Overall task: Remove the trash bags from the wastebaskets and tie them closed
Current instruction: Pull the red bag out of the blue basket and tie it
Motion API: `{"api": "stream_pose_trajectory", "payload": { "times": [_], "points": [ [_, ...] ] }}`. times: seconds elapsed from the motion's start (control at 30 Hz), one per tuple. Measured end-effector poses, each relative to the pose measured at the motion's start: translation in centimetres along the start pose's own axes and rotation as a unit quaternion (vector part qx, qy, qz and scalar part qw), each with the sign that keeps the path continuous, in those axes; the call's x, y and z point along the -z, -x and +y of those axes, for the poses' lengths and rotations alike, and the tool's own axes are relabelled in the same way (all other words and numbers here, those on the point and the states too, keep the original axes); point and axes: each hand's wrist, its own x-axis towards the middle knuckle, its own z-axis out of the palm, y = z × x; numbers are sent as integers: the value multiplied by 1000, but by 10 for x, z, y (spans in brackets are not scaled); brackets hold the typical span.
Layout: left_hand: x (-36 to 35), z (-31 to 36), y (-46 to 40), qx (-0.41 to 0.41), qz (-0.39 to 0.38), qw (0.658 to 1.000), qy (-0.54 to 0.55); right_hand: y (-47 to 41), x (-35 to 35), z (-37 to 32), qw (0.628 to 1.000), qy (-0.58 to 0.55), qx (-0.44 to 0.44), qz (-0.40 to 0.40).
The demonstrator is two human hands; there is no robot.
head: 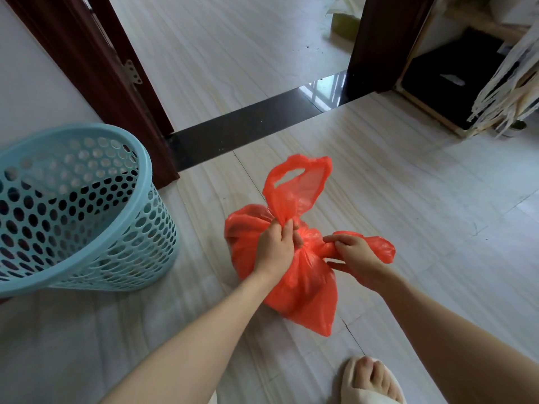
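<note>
One red trash bag [303, 275] on the tiled floor [423, 199], right of the blue perforated wastebasket [75, 205]. We see our left hand [275, 247] gripping one handle, our right hand [354, 255] pinching the other.

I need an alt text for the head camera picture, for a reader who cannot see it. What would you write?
Two bare hands hold the handles of a red plastic trash bag that sits on a pale tiled floor: the left hand grips one handle, the right hand pinches the other. A blue perforated wastebasket stands to the left, near a dark doorway threshold.
</note>
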Motion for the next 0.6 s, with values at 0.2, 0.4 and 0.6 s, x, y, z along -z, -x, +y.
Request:
{"api": "stream_pose_trajectory", "payload": {
  "times": [0.2,0.4,0.6],
  "points": [
    [-2,3,-2,25,-67,958,-277,3,5,-12,979,-195,-50,-38],
    [-9,-5,-1,61,-144,892,-425,12,14,-37,971,-210,-24,-109],
    [-6,-23,0,73,-110,859,-495,29,25,-90,912,-300,81,-267]
  ]
}}
